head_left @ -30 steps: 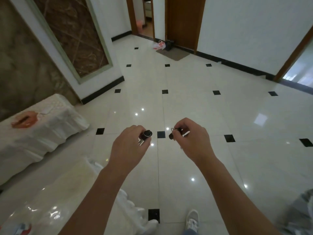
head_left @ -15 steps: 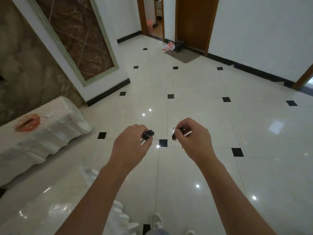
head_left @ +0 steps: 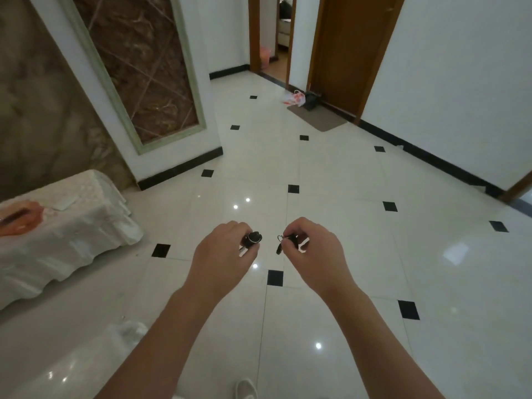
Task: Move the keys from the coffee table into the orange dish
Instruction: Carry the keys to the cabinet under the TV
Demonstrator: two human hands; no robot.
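Note:
My left hand (head_left: 223, 254) is closed around a key with a black round head (head_left: 253, 239) that sticks out past my fingers. My right hand (head_left: 312, 249) pinches a second set of dark keys (head_left: 283, 243) on a thin ring, which dangles below my fingertips. Both hands are held out at waist height over the tiled floor, a short gap between them. The orange dish (head_left: 26, 218) sits far to the left on a low table draped in white cloth (head_left: 86, 240), with something dark lying in it.
A glossy white coffee table (head_left: 66, 367) fills the lower left corner. White floor tiles with black insets stretch ahead to a brown doormat (head_left: 316, 118), a plastic bag (head_left: 295, 97) and wooden doors. My shoe tip (head_left: 244, 388) shows at the bottom edge.
The view has swung left and moved forward; the doorway looks closer and the cloth-covered table with the dish sits nearer. Both hands keep the same grip on the keys.

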